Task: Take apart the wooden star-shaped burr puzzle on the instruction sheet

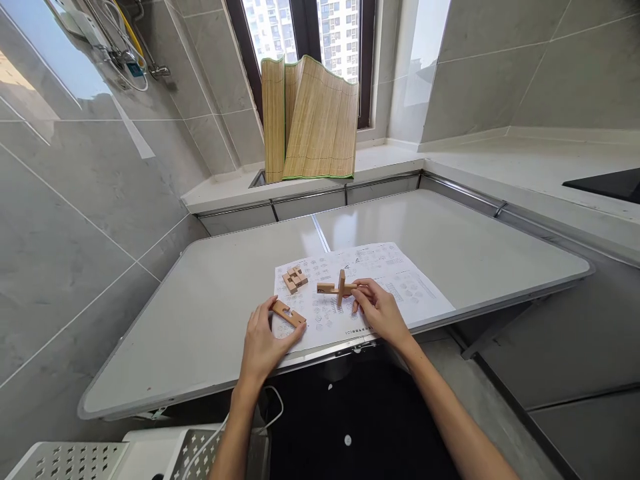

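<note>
My left hand (267,341) grips a flat notched wooden puzzle piece (289,313) by its two ends, thumb on one and fingers on the other. Between the fingers of my right hand (381,310) is the right end of two crossed wooden puzzle pieces (341,287); one bar lies level and the other stands upright through it. A cluster of small joined wooden blocks (295,279) sits on the printed sheet (360,320), up and left of my hands. The sheet carries rows of small drawings and lies near the table's front edge.
The white folding table (225,293) has a metal rim and a centre seam. Behind it runs a ledge with a rail (310,196) and a folded bamboo mat (320,123). A white perforated basket (85,460) stands low at the left, with a cable beside it.
</note>
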`<state>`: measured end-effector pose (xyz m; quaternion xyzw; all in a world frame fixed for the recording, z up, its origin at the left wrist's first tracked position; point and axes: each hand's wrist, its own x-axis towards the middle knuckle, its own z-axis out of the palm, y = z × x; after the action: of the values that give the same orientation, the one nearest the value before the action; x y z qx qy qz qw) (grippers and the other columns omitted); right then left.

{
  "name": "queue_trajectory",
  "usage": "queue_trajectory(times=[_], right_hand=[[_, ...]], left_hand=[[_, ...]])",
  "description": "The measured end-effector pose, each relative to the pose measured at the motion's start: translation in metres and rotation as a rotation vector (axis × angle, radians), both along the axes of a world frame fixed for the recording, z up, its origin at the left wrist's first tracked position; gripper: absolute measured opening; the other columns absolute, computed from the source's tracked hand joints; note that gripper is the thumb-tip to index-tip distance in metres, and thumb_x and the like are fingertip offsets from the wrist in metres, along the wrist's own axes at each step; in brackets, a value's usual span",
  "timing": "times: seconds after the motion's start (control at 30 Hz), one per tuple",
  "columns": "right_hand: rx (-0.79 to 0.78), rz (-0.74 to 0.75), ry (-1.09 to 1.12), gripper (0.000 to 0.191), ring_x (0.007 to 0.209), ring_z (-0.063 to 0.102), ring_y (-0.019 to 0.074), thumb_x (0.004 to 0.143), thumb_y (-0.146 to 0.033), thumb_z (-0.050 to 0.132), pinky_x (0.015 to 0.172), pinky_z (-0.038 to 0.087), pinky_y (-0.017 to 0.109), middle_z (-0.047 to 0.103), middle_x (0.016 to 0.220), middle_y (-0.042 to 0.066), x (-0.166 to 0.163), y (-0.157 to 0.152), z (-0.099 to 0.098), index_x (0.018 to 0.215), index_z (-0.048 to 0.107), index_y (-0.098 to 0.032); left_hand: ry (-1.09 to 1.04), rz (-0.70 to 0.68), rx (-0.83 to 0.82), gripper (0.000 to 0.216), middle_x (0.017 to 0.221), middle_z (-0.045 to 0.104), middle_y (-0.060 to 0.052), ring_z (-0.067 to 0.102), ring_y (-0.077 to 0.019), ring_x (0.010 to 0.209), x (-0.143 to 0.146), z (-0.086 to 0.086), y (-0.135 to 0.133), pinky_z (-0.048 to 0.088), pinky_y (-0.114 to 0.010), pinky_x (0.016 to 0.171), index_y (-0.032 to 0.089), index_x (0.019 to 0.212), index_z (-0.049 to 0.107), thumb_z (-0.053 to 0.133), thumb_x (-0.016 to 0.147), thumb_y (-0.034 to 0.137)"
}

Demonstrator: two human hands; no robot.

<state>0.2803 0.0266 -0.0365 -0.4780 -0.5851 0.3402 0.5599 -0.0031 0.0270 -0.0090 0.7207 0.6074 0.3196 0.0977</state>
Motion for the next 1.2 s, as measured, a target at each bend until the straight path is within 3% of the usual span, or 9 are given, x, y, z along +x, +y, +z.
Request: queue_trajectory(times=[0.27, 0.5, 0.67, 0.73, 0.8, 0.93, 1.03, 1.13, 1.2], right_hand=[[-0.011, -0.003, -0.047, 0.027, 0.077, 0.072, 0.0241, 0.104, -0.047, 0.054, 0.077, 0.050, 0.034, 0.073, 0.071, 0.001, -0.001, -0.003, 0.004, 0.112, 0.061, -0.023], [-0.002, 0.025, -0.059, 0.025, 0.075, 0.072, 0.0231, 0.104, -0.046, 0.053, 0.074, 0.050, 0.033, 0.073, 0.071, 0.000, -0.001, -0.002, 0.003, 0.110, 0.061, -0.023], [-0.012, 0.073, -0.058, 0.024, 0.072, 0.069, 0.0222, 0.105, -0.046, 0.053, 0.069, 0.047, 0.032, 0.073, 0.072, 0.000, -0.002, -0.004, 0.005, 0.110, 0.061, -0.024], [-0.011, 0.102, -0.050, 0.025, 0.071, 0.068, 0.0220, 0.105, -0.047, 0.053, 0.068, 0.046, 0.033, 0.072, 0.072, 0.000, -0.002, -0.005, 0.007, 0.110, 0.062, -0.023], [-0.010, 0.133, -0.054, 0.027, 0.071, 0.067, 0.0217, 0.105, -0.048, 0.053, 0.066, 0.045, 0.032, 0.071, 0.070, 0.000, -0.002, -0.006, 0.008, 0.112, 0.062, -0.023], [-0.023, 0.220, -0.039, 0.030, 0.066, 0.066, 0.0194, 0.105, -0.050, 0.054, 0.065, 0.044, 0.031, 0.070, 0.069, -0.002, 0.001, -0.006, 0.009, 0.115, 0.062, -0.022], [-0.038, 0.254, 0.002, 0.032, 0.064, 0.065, 0.0185, 0.104, -0.051, 0.056, 0.068, 0.047, 0.032, 0.070, 0.069, -0.002, 0.003, -0.005, 0.008, 0.114, 0.062, -0.021], [-0.048, 0.257, 0.036, 0.032, 0.068, 0.066, 0.0191, 0.103, -0.052, 0.057, 0.071, 0.050, 0.033, 0.069, 0.069, -0.002, 0.003, -0.004, 0.008, 0.112, 0.061, -0.021], [-0.032, 0.244, 0.055, 0.031, 0.078, 0.069, 0.0202, 0.102, -0.051, 0.059, 0.076, 0.053, 0.034, 0.072, 0.083, 0.002, 0.002, -0.005, 0.009, 0.111, 0.062, -0.021]], left_hand=[[0.105, -0.001, 0.043, 0.073, 0.136, 0.066, -0.014, 0.055, -0.0381, 0.132, 0.001, -0.008, 0.001, 0.046, -0.057, 0.113, 0.020, 0.140, 0.056, 0.077, 0.081, 0.060], [0.163, -0.025, -0.018, 0.070, 0.143, 0.062, -0.016, 0.044, -0.0407, 0.144, 0.001, -0.013, 0.004, 0.041, -0.061, 0.116, 0.020, 0.144, 0.053, 0.072, 0.089, 0.060], [0.093, -0.127, 0.096, 0.066, 0.154, 0.054, -0.015, 0.040, -0.0396, 0.149, 0.005, -0.003, 0.000, 0.035, -0.061, 0.121, 0.023, 0.147, 0.050, 0.071, 0.093, 0.053], [0.008, -0.214, 0.115, 0.051, 0.148, 0.059, -0.012, 0.051, -0.0331, 0.141, 0.015, 0.007, -0.004, 0.041, -0.054, 0.119, 0.026, 0.144, 0.053, 0.065, 0.099, 0.047], [-0.105, -0.294, 0.033, 0.043, 0.142, 0.064, -0.009, 0.061, -0.0292, 0.130, 0.029, 0.016, -0.007, 0.048, -0.048, 0.112, 0.028, 0.141, 0.056, 0.062, 0.101, 0.045], [-0.274, -0.435, -0.148, 0.044, 0.143, 0.066, -0.009, 0.064, -0.0276, 0.129, 0.061, 0.024, -0.005, 0.054, -0.040, 0.099, 0.029, 0.145, 0.054, 0.056, 0.104, 0.046], [-0.273, -0.446, -0.148, 0.040, 0.137, 0.071, -0.008, 0.066, -0.0264, 0.126, 0.073, 0.024, -0.001, 0.053, -0.037, 0.096, 0.028, 0.143, 0.055, 0.054, 0.106, 0.044], [-0.194, -0.434, -0.132, 0.029, 0.106, 0.078, -0.006, 0.073, -0.0237, 0.098, 0.072, 0.023, 0.000, 0.052, -0.035, 0.086, 0.023, 0.122, 0.062, 0.049, 0.108, 0.043], [-0.156, -0.452, -0.157, 0.031, 0.084, 0.073, -0.002, 0.068, -0.0205, 0.078, 0.070, 0.024, 0.000, 0.051, -0.034, 0.080, 0.022, 0.099, 0.062, 0.044, 0.109, 0.045]])
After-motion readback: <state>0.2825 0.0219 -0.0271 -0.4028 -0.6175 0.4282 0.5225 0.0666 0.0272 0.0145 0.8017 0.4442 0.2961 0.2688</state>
